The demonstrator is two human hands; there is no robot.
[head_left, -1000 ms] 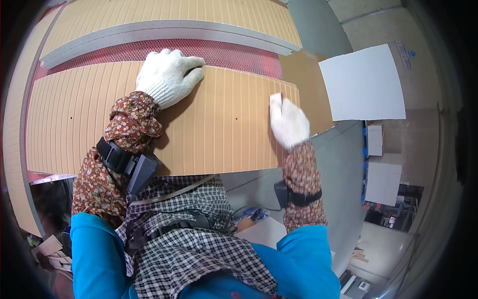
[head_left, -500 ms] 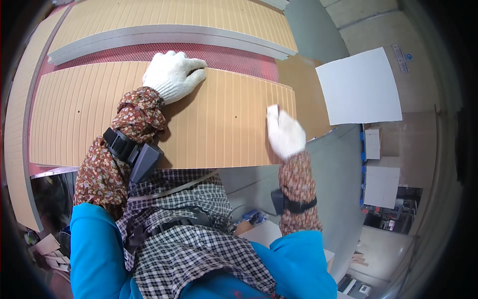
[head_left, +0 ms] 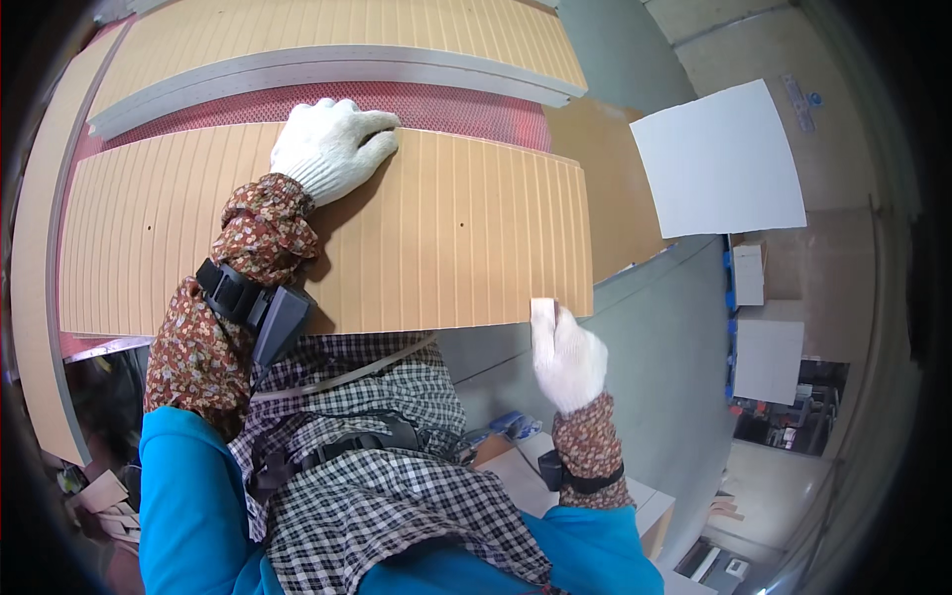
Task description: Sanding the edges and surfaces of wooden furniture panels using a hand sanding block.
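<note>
A long tan grooved board (head_left: 436,263) with two small dark holes lies across the work surface in front of me. My left hand (head_left: 332,149), in a white knit glove, rests on its far edge left of the middle, fingers curled over the edge and thumb pointing right. At the board's near right corner is my right hand (head_left: 568,359), also gloved in white. Its fingers are pressed together in a pinch at the near edge, around something small and brownish that I cannot make out.
Beyond the board, a stack of similar grooved boards (head_left: 327,64) sits on red mesh matting (head_left: 466,117). Another long panel (head_left: 35,258) stands along the left. A white sheet (head_left: 722,159) lies to the right, near a brown panel (head_left: 620,188).
My right hand has come toward me along the board's right end, from its upper surface to the near edge. My left hand stays on the far edge.
</note>
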